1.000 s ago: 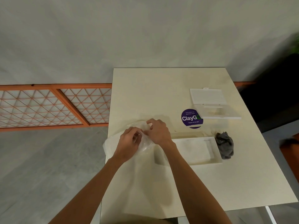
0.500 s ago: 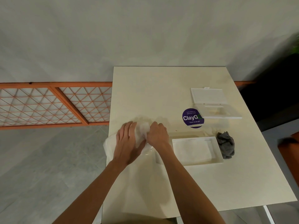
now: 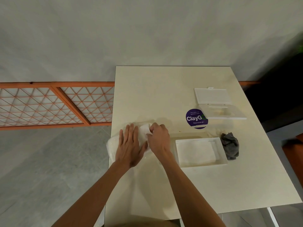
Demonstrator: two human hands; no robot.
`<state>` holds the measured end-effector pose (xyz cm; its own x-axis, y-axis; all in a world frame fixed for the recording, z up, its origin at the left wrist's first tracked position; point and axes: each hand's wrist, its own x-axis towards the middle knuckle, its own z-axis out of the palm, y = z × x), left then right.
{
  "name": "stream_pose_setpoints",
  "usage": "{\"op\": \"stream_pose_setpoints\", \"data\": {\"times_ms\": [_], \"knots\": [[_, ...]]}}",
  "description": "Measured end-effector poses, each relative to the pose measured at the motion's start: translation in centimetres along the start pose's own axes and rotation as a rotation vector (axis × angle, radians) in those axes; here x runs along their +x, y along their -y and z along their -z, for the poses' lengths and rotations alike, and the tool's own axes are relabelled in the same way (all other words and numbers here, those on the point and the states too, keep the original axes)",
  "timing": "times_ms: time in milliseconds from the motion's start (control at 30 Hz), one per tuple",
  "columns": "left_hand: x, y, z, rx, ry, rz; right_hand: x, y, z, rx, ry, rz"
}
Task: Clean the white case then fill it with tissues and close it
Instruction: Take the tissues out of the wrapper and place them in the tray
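Orange lattice railing (image 3: pixel 49 105) is running along the far left, beyond the cream rectangular table (image 3: pixel 164 89), and it is playing no part. At the table's left edge the clear crinkly plastic pack of tissues (image 3: pixel 111 145) is lying half over the edge. A second ago both hands were picking at its mouth with curled fingers. Now the left hand (image 3: pixel 129 145) is lying flat on the pack, fingers straight and spread, pressing it down. Just beside it the right hand (image 3: pixel 159 138) is curling its fingers round a white bunch of tissue (image 3: pixel 144 131) at the pack's far end and seems to be drawing it out. I am judging that the opening step is over and that a new portion is coming free. Further right, the round purple sticker (image 3: pixel 196 118) is sitting on the table. Nearer to the person, the shallow white rectangular case (image 3: pixel 203 164) is lying open, well within reach of the right arm. A flat white layer that looks like tissue is already lying inside it, so filling is partly done and closing is not yet done. The crumpled grey cloth (image 3: pixel 229 145) is resting against its right end, and the translucent hinged plastic box (image 3: pixel 219 104) is lying open behind.
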<state>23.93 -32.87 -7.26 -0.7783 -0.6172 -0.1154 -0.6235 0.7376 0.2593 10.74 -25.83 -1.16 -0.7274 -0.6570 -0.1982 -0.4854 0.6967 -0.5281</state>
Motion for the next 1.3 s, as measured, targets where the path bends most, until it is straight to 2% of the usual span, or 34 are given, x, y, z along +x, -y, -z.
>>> {"op": "stream_pose_setpoints", "data": {"times_ms": [100, 233, 333, 400, 467, 533, 667, 767, 1033, 1133, 1300], "knots": [[0.0, -0.1, 0.3, 0.019, 0.011, -0.017, 0.1, -0.8, 0.2, 0.191, -0.023, -0.035], [-0.1, 0.1, 1.0, -0.103, -0.015, -0.039, 0.8, -1.8, 1.6, 0.428, 0.023, -0.208], [-0.5, 0.5, 1.7, -0.115, -0.027, -0.105, 1.4, -3.0, 2.5, 0.426, 0.175, -0.275], [-0.7, 0.8, 1.8, -0.113, -0.03, -0.153, 1.0, -3.0, 2.5, 0.34, 0.296, -0.251], [-0.6, 0.9, 1.7, -0.119, -0.039, -0.183, 0.8, -3.1, 2.2, 0.285, 0.336, -0.215], [-0.3, 1.0, 1.6, -0.092, -0.025, -0.194, 0.7, -3.3, 2.0, 0.337, 0.345, -0.215], [0.3, 1.6, 1.9, -0.155, -0.013, -0.191, 0.2, -3.5, 3.4, 0.532, 0.27, -0.254], [0.7, 2.2, 2.8, -0.273, -0.011, -0.172, 0.2, -4.6, 5.1, 0.573, 0.186, -0.232], [0.8, 2.1, 4.6, -0.361, 0.041, -0.133, -0.3, -7.9, 11.2, 0.628, -0.024, -0.21], [0.6, 0.8, 6.1, -0.567, 0.119, 0.004, -1.3, -8.8, 13.6, 0.692, -0.049, -0.182], [1.5, -3.5, 8.8, -0.964, 0.016, 0.13, -3.1, -9.9, 16.8, 0.856, -0.071, -0.139]]}}
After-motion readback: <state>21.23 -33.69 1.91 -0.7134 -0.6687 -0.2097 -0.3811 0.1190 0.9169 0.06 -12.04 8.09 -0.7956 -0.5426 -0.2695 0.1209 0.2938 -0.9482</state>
